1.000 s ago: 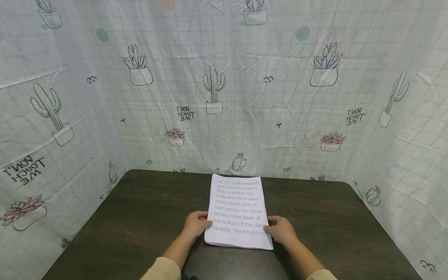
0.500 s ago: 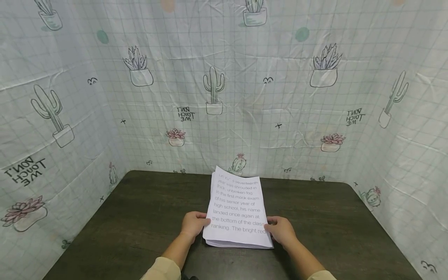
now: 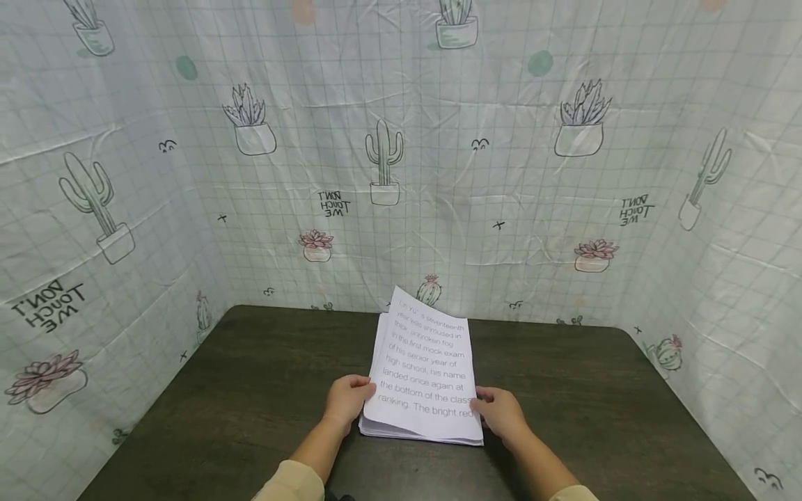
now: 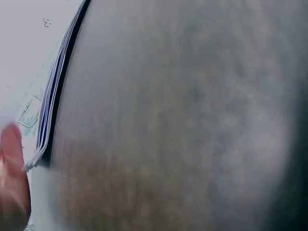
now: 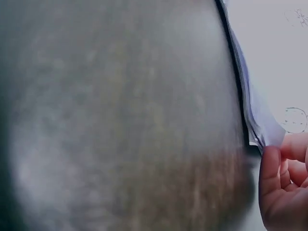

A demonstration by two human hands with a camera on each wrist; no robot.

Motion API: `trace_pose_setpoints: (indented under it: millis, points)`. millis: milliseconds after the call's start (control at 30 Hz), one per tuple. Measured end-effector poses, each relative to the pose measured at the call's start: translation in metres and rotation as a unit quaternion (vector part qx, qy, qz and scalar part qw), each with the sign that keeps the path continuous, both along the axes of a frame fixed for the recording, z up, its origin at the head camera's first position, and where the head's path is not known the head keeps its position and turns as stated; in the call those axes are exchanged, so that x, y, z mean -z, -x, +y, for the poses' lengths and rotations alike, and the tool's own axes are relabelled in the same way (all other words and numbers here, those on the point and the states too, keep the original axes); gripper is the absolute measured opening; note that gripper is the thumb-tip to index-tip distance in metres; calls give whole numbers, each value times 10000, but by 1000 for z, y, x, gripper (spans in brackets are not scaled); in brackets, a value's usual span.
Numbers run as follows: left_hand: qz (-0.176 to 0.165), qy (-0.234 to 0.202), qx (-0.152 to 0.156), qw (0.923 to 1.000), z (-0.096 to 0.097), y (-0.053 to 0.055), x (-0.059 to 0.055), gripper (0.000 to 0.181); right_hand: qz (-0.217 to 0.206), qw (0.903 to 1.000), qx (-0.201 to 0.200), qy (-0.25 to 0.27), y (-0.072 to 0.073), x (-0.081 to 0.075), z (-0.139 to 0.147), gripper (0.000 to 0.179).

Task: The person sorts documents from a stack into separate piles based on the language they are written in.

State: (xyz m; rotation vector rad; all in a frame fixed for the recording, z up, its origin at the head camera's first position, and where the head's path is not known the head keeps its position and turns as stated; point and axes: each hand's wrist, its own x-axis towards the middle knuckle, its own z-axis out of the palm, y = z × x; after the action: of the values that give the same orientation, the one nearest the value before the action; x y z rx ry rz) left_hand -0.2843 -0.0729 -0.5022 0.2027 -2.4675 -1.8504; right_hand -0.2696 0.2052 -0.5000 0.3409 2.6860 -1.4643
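Note:
A stack of white printed sheets [image 3: 426, 376] lies in the middle of the table in the head view, large grey text on its top page. My left hand [image 3: 347, 402] pinches the left edge, thumb over the paper. Opposite it, my right hand [image 3: 501, 412] pinches the right edge. The top sheet's far left corner is lifted and skewed, baring the sheets under it. In the left wrist view, the layered paper edges [image 4: 53, 91] run up beside the left thumb. The right wrist view has the paper corner [image 5: 269, 127] between thumb and curled fingers.
The dark wood table [image 3: 601, 403] reaches back to a cloth backdrop [image 3: 438, 167] printed with cacti, which also hangs along both sides. A small dark object pokes in at the bottom edge, between the forearms.
The top sheet's far left corner has risen and swung right, so it fans off the stack. The left hand has shifted slightly up and left; the stack's near edge has drifted left.

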Motion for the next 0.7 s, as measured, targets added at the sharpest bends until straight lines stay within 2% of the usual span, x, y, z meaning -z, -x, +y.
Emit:
trace_pose_setpoints:
  millis: [100, 267, 467, 567, 700]
  points:
    - [-311, -761, 415, 9957, 0, 3, 5, 30, 79, 9990, -2, 443, 0, -1, 2, 41]
    - [-567, -1805, 1012, 9767, -1, 7, 8, 46, 128, 9911, 29, 1327, 0, -3, 7, 38]
    - [-609, -2219, 1201, 9657, 0, 8, 3, 52, -104, 9750, -415, 2180, -2, -6, 14, 54]
    - [-597, -2299, 1287, 9628, 0, 8, 1, 53, -174, 9700, -686, 2325, -3, -8, 20, 64]
    - [-562, -2415, 1497, 9571, 1, 8, -1, 57, -197, 9626, -977, 2518, -3, -11, 32, 67]
